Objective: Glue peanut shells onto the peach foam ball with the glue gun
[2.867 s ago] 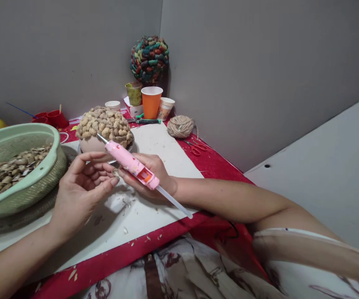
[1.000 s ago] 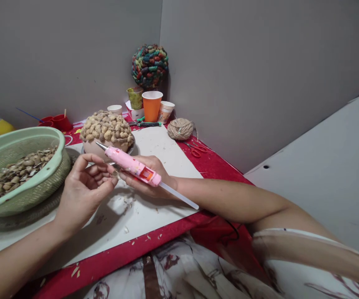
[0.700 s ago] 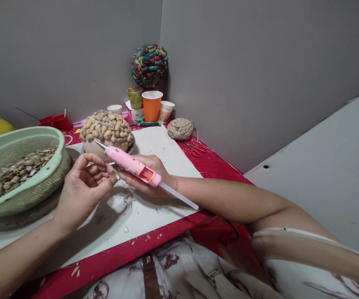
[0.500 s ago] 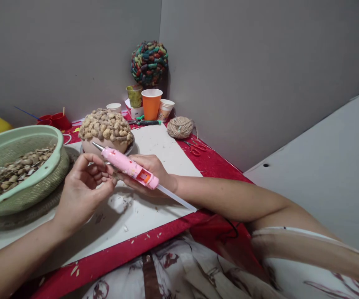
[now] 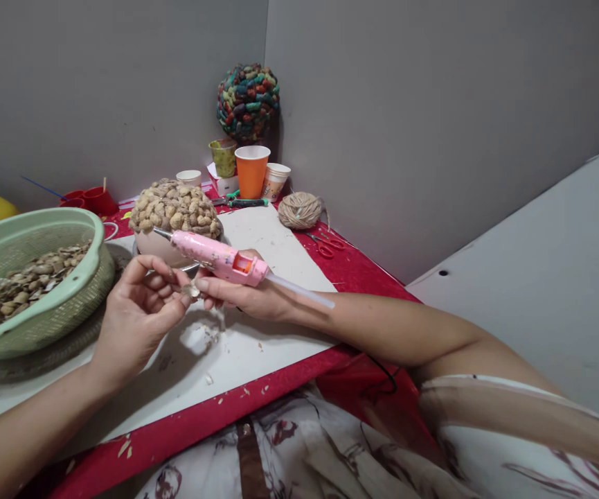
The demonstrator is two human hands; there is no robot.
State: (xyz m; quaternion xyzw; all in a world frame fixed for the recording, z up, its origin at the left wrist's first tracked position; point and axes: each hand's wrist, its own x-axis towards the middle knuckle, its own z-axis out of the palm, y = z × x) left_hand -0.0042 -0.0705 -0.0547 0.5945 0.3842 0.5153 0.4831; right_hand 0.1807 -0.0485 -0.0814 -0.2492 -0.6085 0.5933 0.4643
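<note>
Between the thumb and fingers of my left hand (image 5: 146, 301) is a small peanut shell piece (image 5: 191, 289), its pale inside facing me. My right hand (image 5: 252, 292) holds a pink glue gun (image 5: 213, 256), nozzle pointing left, with a clear glue stick (image 5: 302, 290) sticking out of its back end. The right thumb and fingertips come up close to the shell; I cannot tell whether they touch it. Behind the gun stands a rounded pale form (image 5: 154, 244), its upper part covered with peanut shells (image 5: 174, 208). Its lower right side is partly hidden by the gun and my hand.
A green basket (image 5: 88, 274) of peanut shells stands at the left. Toward the back are a twine ball (image 5: 300, 210), red scissors (image 5: 326, 245), pliers (image 5: 247, 203), an orange cup (image 5: 252, 173), red cups (image 5: 100, 200) and a colourful ball (image 5: 248, 102). Shell scraps lie on the white board (image 5: 273, 339).
My right hand has turned, so its thumb now shows below the glue gun, and the gun's rear has risen and lies flatter. The shell piece in my left fingers has come into clearer view.
</note>
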